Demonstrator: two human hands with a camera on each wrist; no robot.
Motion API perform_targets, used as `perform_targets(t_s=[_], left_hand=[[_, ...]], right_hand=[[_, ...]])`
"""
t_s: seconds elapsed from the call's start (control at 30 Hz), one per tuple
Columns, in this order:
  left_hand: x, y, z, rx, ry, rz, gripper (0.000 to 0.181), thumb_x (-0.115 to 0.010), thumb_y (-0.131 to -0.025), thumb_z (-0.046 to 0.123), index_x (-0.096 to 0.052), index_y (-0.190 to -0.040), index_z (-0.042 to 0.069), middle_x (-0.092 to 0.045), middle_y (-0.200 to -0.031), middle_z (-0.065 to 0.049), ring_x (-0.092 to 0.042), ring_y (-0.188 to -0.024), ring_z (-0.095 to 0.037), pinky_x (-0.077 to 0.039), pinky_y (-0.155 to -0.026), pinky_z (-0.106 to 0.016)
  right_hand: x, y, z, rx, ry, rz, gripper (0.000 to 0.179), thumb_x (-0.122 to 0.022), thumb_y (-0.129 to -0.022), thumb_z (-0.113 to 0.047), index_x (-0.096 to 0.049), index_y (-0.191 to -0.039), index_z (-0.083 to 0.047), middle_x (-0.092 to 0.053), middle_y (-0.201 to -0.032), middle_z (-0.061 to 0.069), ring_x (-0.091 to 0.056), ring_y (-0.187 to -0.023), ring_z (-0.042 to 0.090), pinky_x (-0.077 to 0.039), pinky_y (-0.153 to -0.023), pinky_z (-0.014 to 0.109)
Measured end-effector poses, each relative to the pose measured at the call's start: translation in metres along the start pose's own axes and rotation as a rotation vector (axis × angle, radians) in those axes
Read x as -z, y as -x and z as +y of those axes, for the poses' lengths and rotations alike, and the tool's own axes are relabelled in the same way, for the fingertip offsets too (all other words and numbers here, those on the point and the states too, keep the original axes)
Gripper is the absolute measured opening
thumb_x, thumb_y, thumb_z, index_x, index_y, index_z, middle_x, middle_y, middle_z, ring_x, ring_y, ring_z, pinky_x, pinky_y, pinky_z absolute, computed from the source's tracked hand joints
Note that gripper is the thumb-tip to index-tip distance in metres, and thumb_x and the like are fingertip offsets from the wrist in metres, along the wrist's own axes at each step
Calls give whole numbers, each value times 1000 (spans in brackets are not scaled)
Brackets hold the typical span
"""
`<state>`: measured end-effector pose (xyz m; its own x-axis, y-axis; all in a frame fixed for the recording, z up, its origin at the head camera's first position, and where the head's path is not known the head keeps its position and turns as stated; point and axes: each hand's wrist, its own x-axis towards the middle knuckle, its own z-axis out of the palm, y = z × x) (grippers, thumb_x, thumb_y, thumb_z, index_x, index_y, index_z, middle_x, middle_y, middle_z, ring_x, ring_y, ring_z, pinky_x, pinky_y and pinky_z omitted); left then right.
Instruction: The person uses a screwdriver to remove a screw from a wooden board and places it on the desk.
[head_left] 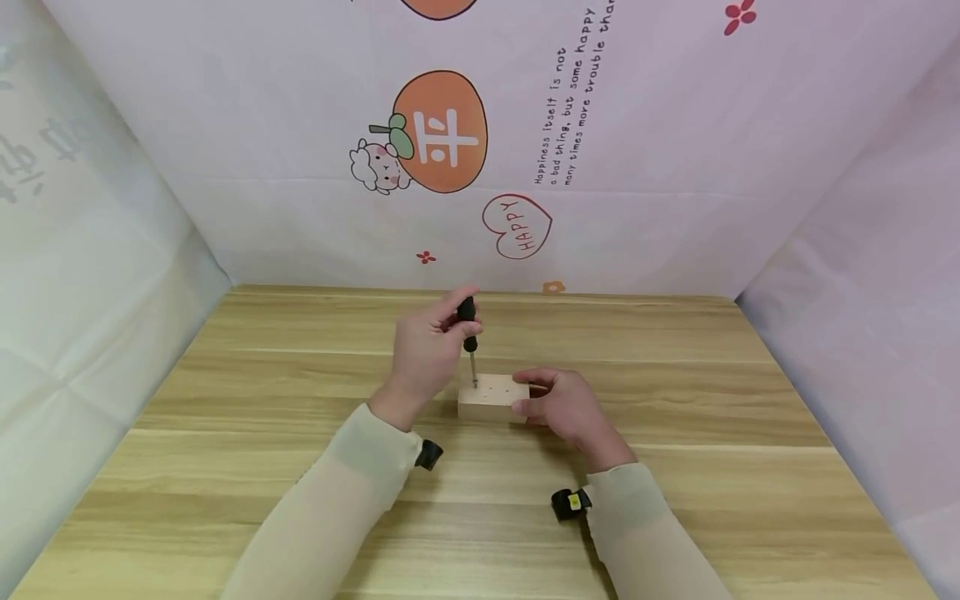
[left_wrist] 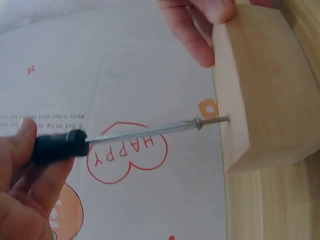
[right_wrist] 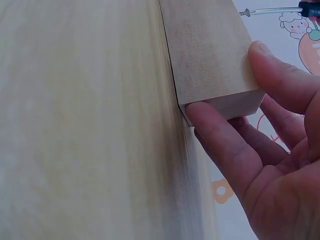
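Note:
My left hand grips the black handle of a screwdriver, which stands nearly upright over a pale wooden block. The screwdriver's tip meets the head of a screw. That screw's point is in the block's top face near its left end, with much of the thread still showing. Small dark holes dot the top face beside it. At the block's right end, my right hand holds it with thumb and fingers around the end; in the right wrist view one finger presses the end face.
The block lies on a wood-grain table. A white printed cloth hangs behind the table's far edge, and pale cloth walls stand at both sides. A black wrist camera is strapped at the right sleeve, another at the left.

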<state>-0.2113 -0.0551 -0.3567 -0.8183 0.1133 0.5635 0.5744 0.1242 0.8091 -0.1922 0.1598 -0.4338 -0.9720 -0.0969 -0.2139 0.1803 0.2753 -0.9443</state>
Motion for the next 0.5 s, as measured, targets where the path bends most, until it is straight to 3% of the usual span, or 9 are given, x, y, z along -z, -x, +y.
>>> perform_targets(t_s=[0.07,0.13,0.27,0.37,0.5], left_hand=[[-2,2,1,-11,-42,16,42,-76,-86,-1,-71,-126,10,-72,-100,-6,-71,-83,-14,-59,-74,-29],[0,1,0,-16,-52,-24,42,-76,-87,1,-70,-128,11,-71,-102,-4,-70,-85,-13,-58,-75,-29],[12,-5,-5,7,72,-217,39,-69,-93,0,-67,-130,11,-68,-116,-4,-66,-102,-17,-55,-87,-33],[18,-11,-8,38,226,-331,35,-62,-95,-7,-65,-128,4,-66,-119,-14,-64,-108,-26,-53,-92,-40],[18,-16,-9,71,253,-326,33,-62,-93,-10,-67,-124,0,-66,-110,-23,-68,-98,-30,-55,-89,-41]], right_hand=[[0,0,0,-1,13,3,40,-85,-79,-5,-74,-117,-11,-64,-121,10,-64,-101,25,-59,-74,38],[0,1,1,-2,23,6,40,-85,-79,-6,-75,-116,-12,-65,-121,9,-64,-101,24,-59,-74,37],[0,1,1,-6,25,6,39,-85,-78,-6,-75,-116,-13,-65,-120,9,-64,-101,24,-59,-74,37],[0,0,0,-6,22,8,39,-85,-79,-6,-75,-115,-13,-64,-120,9,-63,-100,25,-59,-74,37],[1,0,0,-7,24,9,38,-85,-79,-5,-75,-115,-12,-64,-121,10,-63,-100,25,-59,-74,37]])
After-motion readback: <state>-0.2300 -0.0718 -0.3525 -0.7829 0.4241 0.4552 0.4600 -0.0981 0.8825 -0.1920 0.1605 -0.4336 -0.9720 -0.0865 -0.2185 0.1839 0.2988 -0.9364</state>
